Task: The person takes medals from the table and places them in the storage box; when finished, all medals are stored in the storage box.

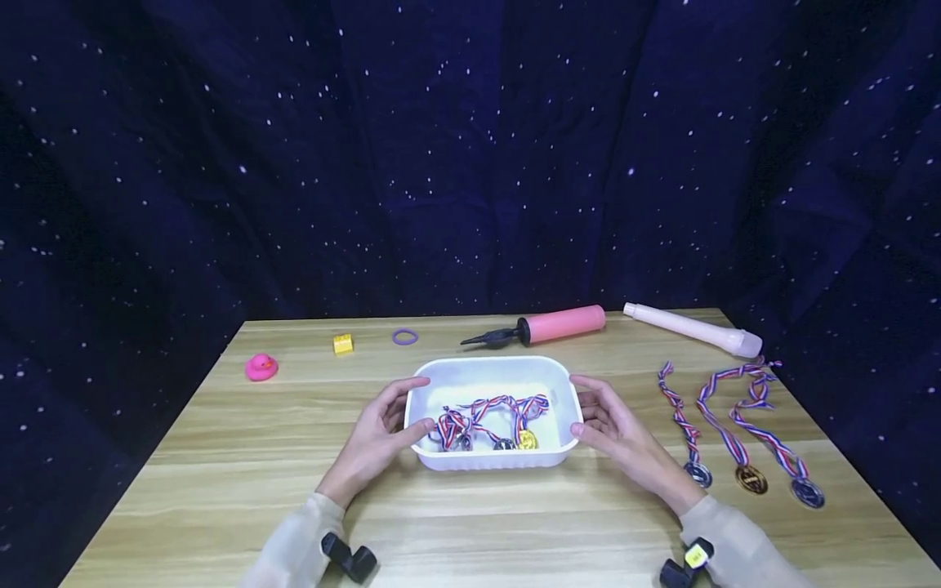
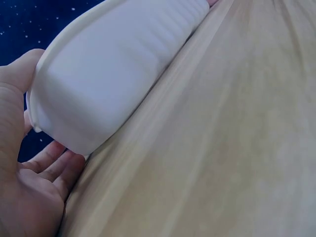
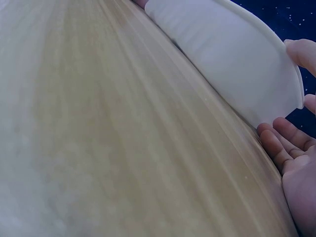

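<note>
Left hand: your left hand [image 1: 376, 433] has hold of the left end of the white tub [image 1: 492, 462], thumb on the rim, the lower fingers loosely bent by the end wall; it's only partly closed, no tight fist.
Right hand: pretty much a mirror of that, your right hand [image 1: 621, 433] has the tub's right end, thumb on the rim and fingers half curled beside the wall.
White tub: right between your hands, middle of the tabletop [image 1: 220, 474], base looking like it's down on the wood.
Inside the tub: you've got a tangle of striped ribbons [image 1: 492, 402] toward the near side, plus a gold medal [image 1: 526, 439] and a darker medal [image 1: 504, 444] just left of it.
Loose medals: over to your right lie a silver medal [image 1: 698, 474], a bronze-looking medal [image 1: 751, 479] and a dark silver medal [image 1: 808, 492], ribbons stretching away from you.
Back edge: from your left, a pink duck [image 1: 260, 368], yellow block [image 1: 342, 344], purple ring [image 1: 404, 336], pink hand pump [image 1: 566, 324] and pale pink stick [image 1: 687, 327] with a wider end.
Backdrop: dark blue starry curtain [image 1: 470, 163] behind it all.
</note>
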`<state>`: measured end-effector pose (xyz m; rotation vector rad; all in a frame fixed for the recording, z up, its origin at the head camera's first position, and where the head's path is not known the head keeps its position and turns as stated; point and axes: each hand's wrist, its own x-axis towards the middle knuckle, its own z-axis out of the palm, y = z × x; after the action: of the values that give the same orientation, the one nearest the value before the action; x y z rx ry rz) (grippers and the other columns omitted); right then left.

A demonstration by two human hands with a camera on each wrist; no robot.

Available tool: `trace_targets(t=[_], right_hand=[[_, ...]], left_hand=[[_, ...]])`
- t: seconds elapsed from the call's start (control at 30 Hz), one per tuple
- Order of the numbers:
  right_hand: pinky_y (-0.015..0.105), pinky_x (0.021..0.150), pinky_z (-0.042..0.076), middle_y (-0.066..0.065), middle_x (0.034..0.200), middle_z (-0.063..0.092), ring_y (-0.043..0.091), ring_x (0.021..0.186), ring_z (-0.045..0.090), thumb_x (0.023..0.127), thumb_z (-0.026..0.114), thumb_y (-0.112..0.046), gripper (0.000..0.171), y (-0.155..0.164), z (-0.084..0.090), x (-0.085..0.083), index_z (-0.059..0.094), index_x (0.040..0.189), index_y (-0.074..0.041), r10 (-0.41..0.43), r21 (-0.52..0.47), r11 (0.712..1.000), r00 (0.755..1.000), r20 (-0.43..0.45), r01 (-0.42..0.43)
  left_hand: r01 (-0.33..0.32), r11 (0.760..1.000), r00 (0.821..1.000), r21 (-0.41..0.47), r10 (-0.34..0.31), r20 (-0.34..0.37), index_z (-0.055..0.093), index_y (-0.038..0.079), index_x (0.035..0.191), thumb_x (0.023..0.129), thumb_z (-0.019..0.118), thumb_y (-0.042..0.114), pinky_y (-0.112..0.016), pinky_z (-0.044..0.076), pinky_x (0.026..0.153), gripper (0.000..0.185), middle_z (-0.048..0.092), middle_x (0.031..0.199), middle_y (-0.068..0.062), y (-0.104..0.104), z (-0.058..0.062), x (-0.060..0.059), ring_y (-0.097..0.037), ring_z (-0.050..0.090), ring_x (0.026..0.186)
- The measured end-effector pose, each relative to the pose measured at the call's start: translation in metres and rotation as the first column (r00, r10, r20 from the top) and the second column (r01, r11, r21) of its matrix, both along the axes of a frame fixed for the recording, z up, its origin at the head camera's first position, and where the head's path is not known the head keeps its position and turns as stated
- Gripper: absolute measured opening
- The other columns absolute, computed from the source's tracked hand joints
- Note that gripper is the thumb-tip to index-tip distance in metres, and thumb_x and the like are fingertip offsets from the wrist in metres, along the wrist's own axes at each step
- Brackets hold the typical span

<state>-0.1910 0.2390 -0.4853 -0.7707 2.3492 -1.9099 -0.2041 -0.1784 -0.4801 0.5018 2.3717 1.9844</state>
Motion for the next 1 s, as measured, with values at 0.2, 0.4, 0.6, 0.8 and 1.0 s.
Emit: trace_targets(t=[0.2, 0.4, 0.6, 0.8, 1.0], right_hand=[[0.026, 0.103, 0.061, 0.032, 0.146, 0.056, 0.043, 0.125, 0.063, 0.108, 0.068, -0.005, 0.069, 0.002, 0.005, -0.002, 0.037, 0.169, -0.006, 0.003, -0.009, 1.000, 1.000, -0.006, -0.003], [0.027, 0.102, 0.062, 0.033, 0.143, 0.057, 0.043, 0.123, 0.065, 0.107, 0.070, -0.004, 0.070, 0.001, 0.006, -0.002, 0.037, 0.169, -0.006, 0.006, -0.016, 1.000, 1.000, 0.013, -0.006], [0.028, 0.103, 0.062, 0.034, 0.147, 0.056, 0.044, 0.126, 0.065, 0.107, 0.070, -0.003, 0.071, 0.001, 0.008, -0.001, 0.036, 0.170, -0.005, 0.012, -0.003, 1.000, 1.000, 0.023, -0.012], [0.023, 0.110, 0.056, 0.032, 0.157, 0.054, 0.037, 0.136, 0.066, 0.109, 0.068, -0.004, 0.072, 0.015, 0.026, 0.005, 0.032, 0.171, -0.005, -0.026, 0.030, 0.999, 0.999, -0.022, 0.026], [0.023, 0.109, 0.057, 0.031, 0.157, 0.055, 0.025, 0.137, 0.067, 0.107, 0.068, 0.004, 0.073, 0.042, 0.042, 0.015, 0.036, 0.171, -0.008, -0.102, 0.029, 0.994, 0.986, -0.128, 0.106]], left_hand=[[0.003, 1.000, 1.000, -0.008, -0.003, -0.017, 0.058, 0.021, 0.158, 0.097, 0.086, 0.012, -0.038, 0.052, 0.120, 0.067, 0.063, 0.154, -0.021, 0.001, 0.001, -0.004, -0.039, 0.064, 0.140], [0.009, 1.000, 1.000, -0.012, -0.009, -0.021, 0.058, 0.020, 0.158, 0.097, 0.086, 0.012, -0.041, 0.052, 0.120, 0.067, 0.063, 0.153, -0.022, 0.000, 0.002, -0.004, -0.040, 0.064, 0.139], [0.000, 1.000, 1.000, -0.019, 0.000, -0.019, 0.059, 0.020, 0.157, 0.097, 0.087, 0.013, -0.047, 0.050, 0.122, 0.067, 0.063, 0.154, -0.019, -0.002, 0.002, -0.002, -0.038, 0.064, 0.140], [-0.004, 1.000, 1.000, -0.018, 0.004, -0.007, 0.059, 0.020, 0.157, 0.097, 0.087, 0.011, -0.043, 0.052, 0.120, 0.067, 0.064, 0.152, -0.019, -0.001, 0.001, -0.001, -0.038, 0.064, 0.139], [0.003, 1.000, 1.000, -0.007, -0.003, 0.000, 0.059, 0.019, 0.157, 0.097, 0.086, 0.010, -0.037, 0.054, 0.116, 0.067, 0.065, 0.149, -0.022, 0.000, 0.000, 0.000, -0.040, 0.065, 0.136]])
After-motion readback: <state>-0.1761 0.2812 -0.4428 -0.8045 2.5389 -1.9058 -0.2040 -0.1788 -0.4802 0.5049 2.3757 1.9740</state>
